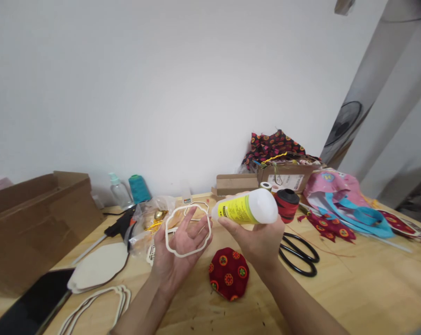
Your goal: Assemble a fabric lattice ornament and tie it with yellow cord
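Palm up, my left hand (175, 258) holds a thin, pale scalloped frame (167, 237), its fingers spread behind the opening. My right hand (262, 239) is wrapped round a white glue bottle (243, 208) with a yellow label. The bottle lies tilted almost level, base to the right, its front end close to the frame's right edge; the nozzle cannot be made out. On the table below and between my hands is a round dark red patterned fabric piece (229, 273).
Black-handled scissors (301, 255) and a red thread spool (287, 204) are at right. Pale panels (100, 265), more frames (117, 298), a phone (32, 302) and a glue gun (121, 222) lie left. Cardboard boxes (39, 223) and fabric scraps (330, 225) stand around the wooden table (364, 288).
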A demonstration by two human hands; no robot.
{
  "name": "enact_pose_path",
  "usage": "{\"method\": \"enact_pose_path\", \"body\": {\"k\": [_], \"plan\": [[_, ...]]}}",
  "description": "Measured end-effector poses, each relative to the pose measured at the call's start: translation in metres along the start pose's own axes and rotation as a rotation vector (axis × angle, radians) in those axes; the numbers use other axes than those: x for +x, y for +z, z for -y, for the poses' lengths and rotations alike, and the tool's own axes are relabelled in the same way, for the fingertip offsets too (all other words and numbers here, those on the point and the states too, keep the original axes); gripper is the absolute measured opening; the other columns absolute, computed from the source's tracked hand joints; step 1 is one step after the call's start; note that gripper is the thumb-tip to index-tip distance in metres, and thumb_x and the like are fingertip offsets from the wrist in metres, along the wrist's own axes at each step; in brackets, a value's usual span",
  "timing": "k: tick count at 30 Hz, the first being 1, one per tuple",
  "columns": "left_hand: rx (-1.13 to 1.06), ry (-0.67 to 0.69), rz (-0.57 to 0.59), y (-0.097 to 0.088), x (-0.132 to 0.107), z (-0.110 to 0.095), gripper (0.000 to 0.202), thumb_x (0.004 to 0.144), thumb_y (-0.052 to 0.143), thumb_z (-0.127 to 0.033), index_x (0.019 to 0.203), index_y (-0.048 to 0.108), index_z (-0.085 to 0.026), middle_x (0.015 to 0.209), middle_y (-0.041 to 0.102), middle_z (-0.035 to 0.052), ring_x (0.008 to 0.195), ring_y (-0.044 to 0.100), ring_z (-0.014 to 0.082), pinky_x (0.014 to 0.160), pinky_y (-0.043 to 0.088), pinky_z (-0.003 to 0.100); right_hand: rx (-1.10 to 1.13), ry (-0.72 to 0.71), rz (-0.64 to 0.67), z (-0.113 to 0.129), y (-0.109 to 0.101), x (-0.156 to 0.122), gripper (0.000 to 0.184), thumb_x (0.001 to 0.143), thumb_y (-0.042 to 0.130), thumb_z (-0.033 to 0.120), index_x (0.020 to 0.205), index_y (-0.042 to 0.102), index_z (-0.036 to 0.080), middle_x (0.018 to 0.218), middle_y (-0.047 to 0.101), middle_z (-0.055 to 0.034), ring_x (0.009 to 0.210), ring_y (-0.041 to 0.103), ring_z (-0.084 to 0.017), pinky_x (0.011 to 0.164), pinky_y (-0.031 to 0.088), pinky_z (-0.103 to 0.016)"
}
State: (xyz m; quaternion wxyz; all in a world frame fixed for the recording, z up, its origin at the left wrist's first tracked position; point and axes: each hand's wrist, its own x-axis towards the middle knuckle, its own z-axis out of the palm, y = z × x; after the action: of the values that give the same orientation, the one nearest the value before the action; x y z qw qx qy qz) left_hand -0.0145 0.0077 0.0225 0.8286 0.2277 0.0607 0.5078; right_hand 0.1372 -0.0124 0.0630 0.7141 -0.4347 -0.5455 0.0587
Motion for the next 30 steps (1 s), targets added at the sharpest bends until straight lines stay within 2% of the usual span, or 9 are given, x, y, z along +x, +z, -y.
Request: {"method": "enact_pose_path", "body": {"k": [4,12,16,25,28,30], "plan": [[-0.023,0.032,0.006,-0.0001,0.0004,-0.0027,0.05,0.07,0.052,-0.039,0.114,0.048,-0.015,0.105,0.063,0.0153,0.094,0.059,0.0234,0.081,0.046,0.036,0.05,0.035,0.038,0.0005,-0.0004,-0.0011,0.029,0.053,0.074,0.039,0.065,0.059,0.017,0.056,0.063,-0.0036,0.054,0.061,-0.02,0.06,0.054,-0.035],[-0.028,0.006,0.008,-0.002,0.0006,-0.0031,0.051,0.07,0.052,-0.04,0.114,0.047,-0.016,0.104,0.063,0.0149,0.093,0.06,0.024,0.08,0.046,0.037,0.033,0.04,0.03,-0.0019,-0.0001,-0.0022,0.026,0.054,0.073,0.038,0.064,0.059,0.018,0.058,0.065,-0.0037,0.055,0.062,-0.02,0.064,0.054,-0.037],[-0.036,0.037,-0.002,-0.0013,-0.0003,-0.006,0.05,0.07,0.052,-0.039,0.114,0.047,-0.015,0.105,0.062,0.0149,0.095,0.059,0.0235,0.08,0.047,0.036,0.055,-0.014,0.1,-0.0025,-0.0008,-0.0026,0.029,0.055,0.073,0.035,0.074,0.061,0.017,0.066,0.067,-0.0044,0.063,0.064,-0.021,0.062,0.055,-0.033],[-0.022,0.033,-0.032,0.0008,-0.0012,-0.0076,0.05,0.071,0.049,-0.042,0.115,0.044,-0.018,0.104,0.062,0.0143,0.094,0.059,0.024,0.08,0.045,0.041,0.056,-0.053,0.11,-0.0023,0.0,-0.0043,0.026,0.056,0.074,0.035,0.07,0.06,0.018,0.061,0.065,-0.0017,0.058,0.063,-0.019,0.059,0.054,-0.03],[-0.044,0.062,-0.023,0.0004,-0.0001,-0.009,0.053,0.07,0.051,-0.04,0.117,0.041,-0.018,0.105,0.062,0.0136,0.095,0.058,0.0237,0.079,0.047,0.04,0.059,-0.08,0.151,-0.0016,-0.0002,-0.0043,0.024,0.055,0.074,0.035,0.067,0.06,0.019,0.06,0.065,-0.001,0.059,0.064,-0.019,0.057,0.054,-0.028],[-0.049,0.07,-0.027,0.0011,0.0004,-0.0096,0.053,0.07,0.051,-0.038,0.118,0.04,-0.018,0.105,0.062,0.0133,0.094,0.059,0.0235,0.077,0.048,0.038,0.077,-0.067,0.165,-0.0012,-0.0005,-0.0045,0.025,0.055,0.074,0.034,0.071,0.061,0.019,0.063,0.067,-0.0016,0.059,0.064,-0.019,0.057,0.055,-0.029]]}}
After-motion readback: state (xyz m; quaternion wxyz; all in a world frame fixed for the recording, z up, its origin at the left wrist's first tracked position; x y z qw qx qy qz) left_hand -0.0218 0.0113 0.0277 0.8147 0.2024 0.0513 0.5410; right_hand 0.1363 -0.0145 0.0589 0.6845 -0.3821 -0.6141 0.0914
